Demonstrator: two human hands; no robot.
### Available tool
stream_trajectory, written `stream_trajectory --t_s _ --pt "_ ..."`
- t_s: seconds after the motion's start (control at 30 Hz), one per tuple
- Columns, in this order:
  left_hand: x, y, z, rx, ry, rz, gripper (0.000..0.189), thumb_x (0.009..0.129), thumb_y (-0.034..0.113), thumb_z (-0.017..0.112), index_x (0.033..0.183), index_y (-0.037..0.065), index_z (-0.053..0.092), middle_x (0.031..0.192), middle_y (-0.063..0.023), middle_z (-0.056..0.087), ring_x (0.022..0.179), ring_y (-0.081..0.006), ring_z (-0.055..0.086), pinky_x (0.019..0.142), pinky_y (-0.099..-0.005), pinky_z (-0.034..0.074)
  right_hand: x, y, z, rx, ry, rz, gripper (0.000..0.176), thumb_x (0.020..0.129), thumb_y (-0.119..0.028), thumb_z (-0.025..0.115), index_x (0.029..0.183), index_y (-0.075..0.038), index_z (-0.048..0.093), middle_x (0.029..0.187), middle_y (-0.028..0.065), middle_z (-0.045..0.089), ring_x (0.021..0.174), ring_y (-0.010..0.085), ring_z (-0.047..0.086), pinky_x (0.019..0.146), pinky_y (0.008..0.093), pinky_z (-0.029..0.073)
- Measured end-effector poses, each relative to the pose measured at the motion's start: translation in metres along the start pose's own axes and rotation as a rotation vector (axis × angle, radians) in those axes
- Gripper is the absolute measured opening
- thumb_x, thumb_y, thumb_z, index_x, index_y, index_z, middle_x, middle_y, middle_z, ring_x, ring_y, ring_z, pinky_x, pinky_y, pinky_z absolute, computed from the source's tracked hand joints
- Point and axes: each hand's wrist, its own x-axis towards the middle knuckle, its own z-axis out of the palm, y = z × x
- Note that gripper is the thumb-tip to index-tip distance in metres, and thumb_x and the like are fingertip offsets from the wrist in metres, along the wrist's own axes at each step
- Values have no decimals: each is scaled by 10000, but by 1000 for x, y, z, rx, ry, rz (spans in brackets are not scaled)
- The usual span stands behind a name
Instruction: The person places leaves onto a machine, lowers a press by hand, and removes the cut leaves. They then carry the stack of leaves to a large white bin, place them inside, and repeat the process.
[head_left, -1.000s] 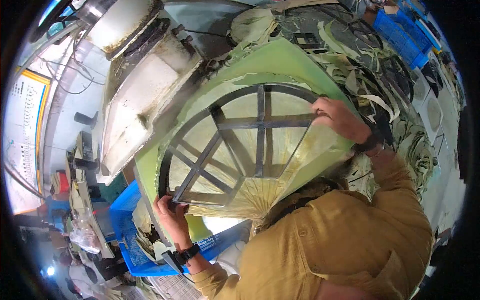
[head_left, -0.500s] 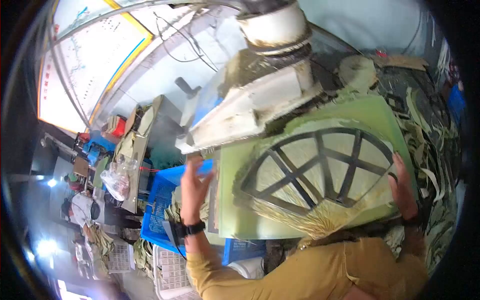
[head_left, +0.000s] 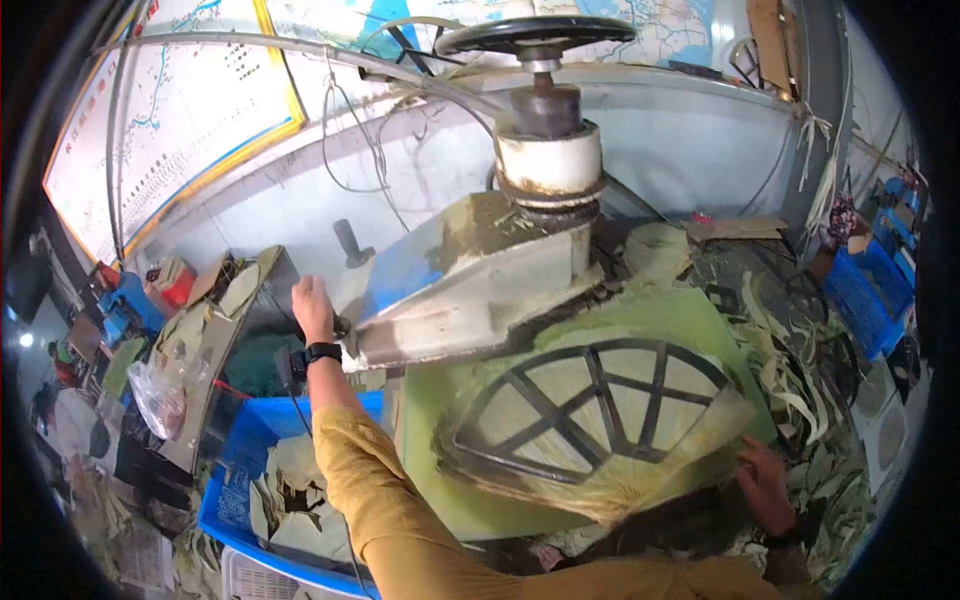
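A black fan-shaped cutting die (head_left: 600, 420) rests on a pale leaf fan (head_left: 690, 440), whose ribs gather toward my body. Both lie on a green cutting board (head_left: 700, 320) below and in front of the white swing arm (head_left: 450, 310) of a press. My left hand (head_left: 313, 308) is closed at the arm's left end, around what looks like a handle, mostly hidden by the fingers. Another dark handle (head_left: 347, 242) stands free beyond it. Beside the board's right edge, my right hand (head_left: 764, 490) is empty, its fingers loosely apart near the fan.
A black handwheel (head_left: 535, 35) tops the press column. Leaf pieces lie in a blue crate (head_left: 225, 490) on the left. Leaf scraps (head_left: 800, 400) are heaped right of the board. A second blue crate (head_left: 870, 290) stands farther right, near a person's arm.
My left hand has moved from beside the board up to the press arm's left end and closed. My right hand has left the die's right corner and dropped lower. The camera view has shifted.
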Motion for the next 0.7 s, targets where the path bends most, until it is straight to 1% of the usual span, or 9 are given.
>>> stream_trajectory --t_s 0.07,0.17,0.2,0.33,0.4,0.53,0.6,0.63,0.7 --pt "-22 50 -28 106 56 58 344 927 269 494 761 -29 541 703 -143 539 683 -289 505 671 -392 405 -2 -5 2 12 -19 4 294 832 -18 598 1121 -45 550 1317 186 480 1018 352 588 817 412 502" --pt "-58 91 -66 162 -74 -108 330 940 260 456 874 -41 574 866 -229 562 880 -405 525 786 -450 415 6 -19 5 14 12 -383 276 842 -40 602 1115 -29 561 1267 206 517 1058 375 568 875 420 478" --pt "-71 94 -78 109 -100 -149 319 943 249 478 903 -49 585 850 -203 577 844 -347 556 779 -411 432 11 -24 7 -85 33 -562 263 846 -47 604 1105 -18 568 1258 212 525 1078 376 562 896 418 468" --pt "-134 175 -135 -32 -202 -244 280 929 219 557 926 -53 621 859 -94 599 781 -155 539 741 -300 440 20 -39 15 242 -75 -561 206 856 -42 598 1049 31 578 1249 214 541 1110 366 557 900 395 468" --pt "-158 230 -162 -171 -278 -350 278 929 229 579 979 -41 623 876 -63 598 806 -138 546 752 -292 444 26 -50 7 285 -81 -678 214 862 -51 602 1058 31 575 1234 204 554 1086 354 574 883 383 479" --pt "-176 235 -157 -170 7 -35 357 916 252 618 1102 -48 563 944 -86 595 907 -190 554 822 -300 437 41 -72 2 419 -95 -830 285 880 -136 610 1112 21 559 1230 178 562 1048 339 595 856 381 494" --pt "-178 238 -142 56 41 -75 332 949 261 561 1027 -62 560 969 -113 595 911 -220 542 822 -314 431 54 -93 4 494 -111 -879 443 891 -240 613 1216 35 488 1273 209 522 1103 362 561 901 400 473" --pt "-174 233 -141 -53 -246 -48 330 985 261 481 969 -63 539 908 -108 590 811 -229 521 746 -338 434 59 -105 7 486 -70 -927 520 893 -285 611 1258 45 441 1296 230 491 1137 375 533 936 408 447" --pt "-208 258 -120 -183 -98 7 334 1008 267 410 880 -22 517 778 -67 545 692 -152 480 649 -309 411 64 -124 13 531 -87 -993 657 913 -367 575 1346 62 330 1362 284 394 1229 402 452 1023 417 369"
